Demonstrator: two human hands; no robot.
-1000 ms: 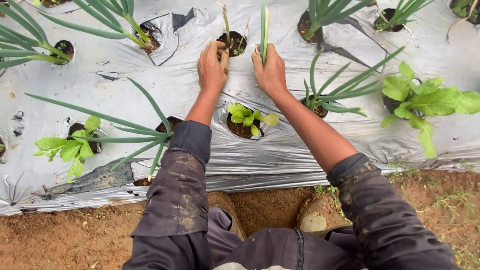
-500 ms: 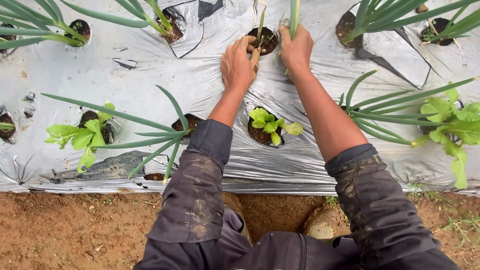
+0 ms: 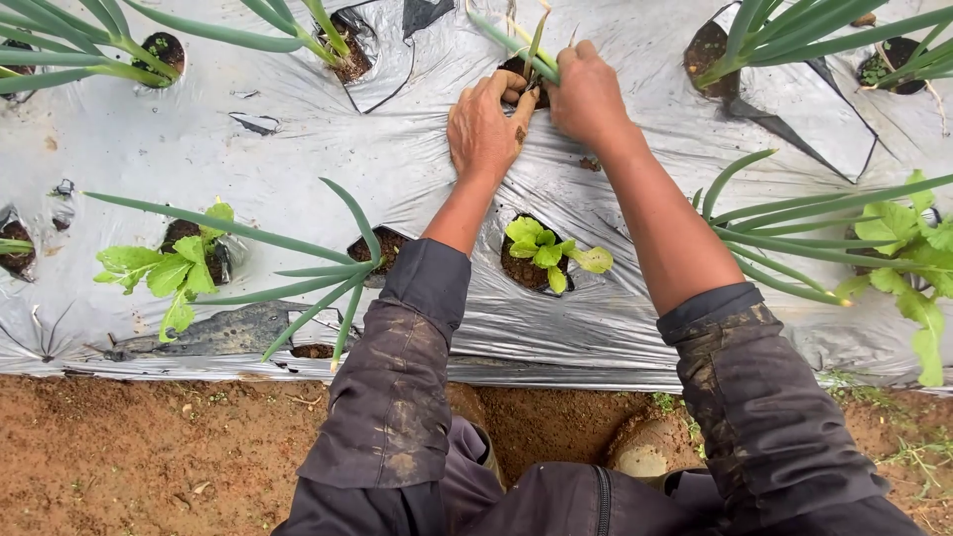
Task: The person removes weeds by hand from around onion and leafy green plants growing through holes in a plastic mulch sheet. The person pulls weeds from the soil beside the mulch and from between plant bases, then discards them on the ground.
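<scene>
Right hand grips the green onion seedling while left hand, fingers curled, presses the soil hole

Left hand and right hand press a green onion seedling into silver mulch film.

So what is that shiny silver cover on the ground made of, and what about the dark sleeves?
The silver cover looks like thin plastic sheet: glossy, wrinkled, torn at the plant holes. The sleeves look like woven cloth, matte and creased, smeared with brown mud. Which fabric exactly is unclear.
</scene>
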